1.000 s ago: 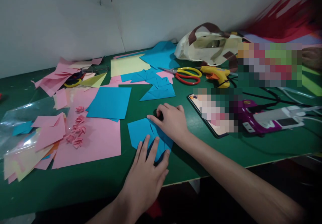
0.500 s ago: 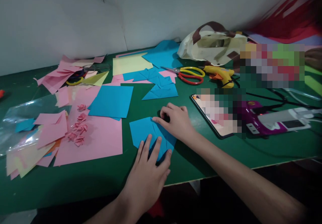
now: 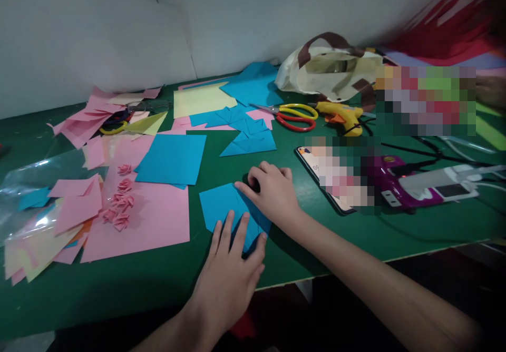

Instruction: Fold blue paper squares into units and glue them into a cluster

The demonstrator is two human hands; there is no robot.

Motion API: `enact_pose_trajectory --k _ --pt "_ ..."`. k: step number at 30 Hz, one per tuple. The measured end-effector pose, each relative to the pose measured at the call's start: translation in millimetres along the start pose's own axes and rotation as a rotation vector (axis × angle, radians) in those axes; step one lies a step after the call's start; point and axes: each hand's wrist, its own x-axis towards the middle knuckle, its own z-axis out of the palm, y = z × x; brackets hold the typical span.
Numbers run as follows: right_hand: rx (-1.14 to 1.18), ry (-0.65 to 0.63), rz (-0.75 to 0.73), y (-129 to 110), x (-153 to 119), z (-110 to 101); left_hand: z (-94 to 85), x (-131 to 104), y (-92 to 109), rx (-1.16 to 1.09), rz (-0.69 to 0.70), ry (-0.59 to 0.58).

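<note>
A folded sheet of blue paper [image 3: 221, 202] lies on the green table, with crease lines and a pointed upper edge. Across its lower part rests my left hand [image 3: 229, 267], fingers stretched and spread, palm down. My right hand [image 3: 274, 191] is at the sheet's upper right. Its fingers are curled into a loose fist, nothing visible inside, and its thumb reaches out to touch the paper's top edge. Both hands cover parts of the sheet. Up and to the left sit flat blue squares [image 3: 172, 157]; folded blue pieces [image 3: 253, 138] lie beyond my right hand.
Small pink paper roses [image 3: 123, 202] sit on a pink sheet [image 3: 166, 220] at left, beside paper scraps and clear plastic. Scissors [image 3: 296, 117], a yellow glue gun [image 3: 342, 115] and a cloth bag [image 3: 316, 78] are behind. A phone [image 3: 316, 173] and purple power strip [image 3: 395, 183] with cables lie right.
The whole view has shifted slightly, so things appear a little further left. Both hands keep nearly the same pose on the blue paper.
</note>
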Motion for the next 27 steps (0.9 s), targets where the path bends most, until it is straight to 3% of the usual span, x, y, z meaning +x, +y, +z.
enact_pose_trajectory --k 15,24,27 --pt "0.204 -0.132 0.038 43 -28 -26 2.0 -1 0 -0.002 -0.004 -0.019" --pt "0.481 -0.213 0.026 56 -21 -39 1.3 -1 -2 0.001 0.013 -0.017" --pt "0.464 -0.261 -0.007 55 -22 -42 -0.2 0 -1 -0.007 0.012 -0.021"
